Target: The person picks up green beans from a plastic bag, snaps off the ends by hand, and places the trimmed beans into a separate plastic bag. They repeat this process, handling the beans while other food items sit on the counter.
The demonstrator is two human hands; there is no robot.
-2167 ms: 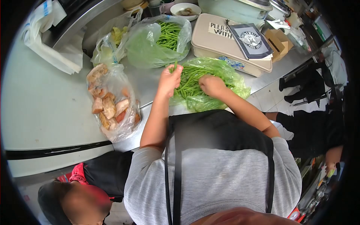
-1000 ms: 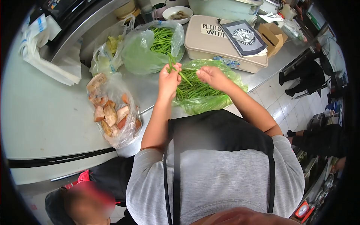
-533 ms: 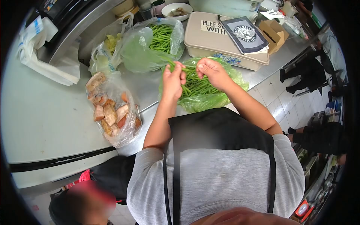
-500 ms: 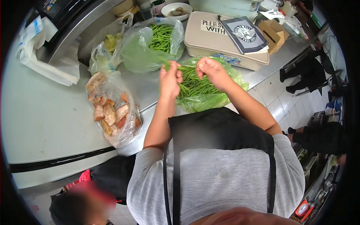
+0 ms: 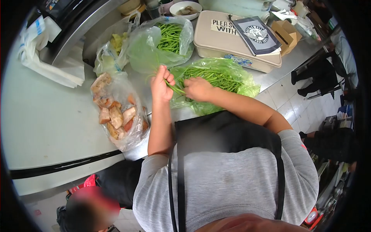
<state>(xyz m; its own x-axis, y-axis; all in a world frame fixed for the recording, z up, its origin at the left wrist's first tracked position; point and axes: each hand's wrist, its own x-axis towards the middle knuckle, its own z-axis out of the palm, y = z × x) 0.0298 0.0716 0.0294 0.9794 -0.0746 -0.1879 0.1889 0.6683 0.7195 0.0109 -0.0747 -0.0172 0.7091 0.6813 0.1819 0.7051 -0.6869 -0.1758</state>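
My left hand (image 5: 161,86) is closed around a few long green string beans (image 5: 174,88), whose ends stick out above and below the fist. Close on its right, my right hand (image 5: 198,89) has its fingers curled at the lower ends of these beans. Under and behind the right hand lies an opened clear plastic bag (image 5: 249,83) with a heap of string beans (image 5: 220,79) in it. A second plastic bag (image 5: 143,48), farther back, holds cut green bean pieces (image 5: 170,36); its front folds lie just beyond my left hand.
Left of my arm sits a plastic bag of meat chunks (image 5: 116,116). Behind it stands a bag with pale leafy greens (image 5: 116,42). A lidded beige bin (image 5: 216,40) carries a dark notebook (image 5: 257,34). A white bowl (image 5: 185,9) is at the back. Another person (image 5: 92,208) is at lower left.
My right hand has come down and left from above the heap to the beans' lower ends. My left hand has shifted slightly left and down, still gripping beans.
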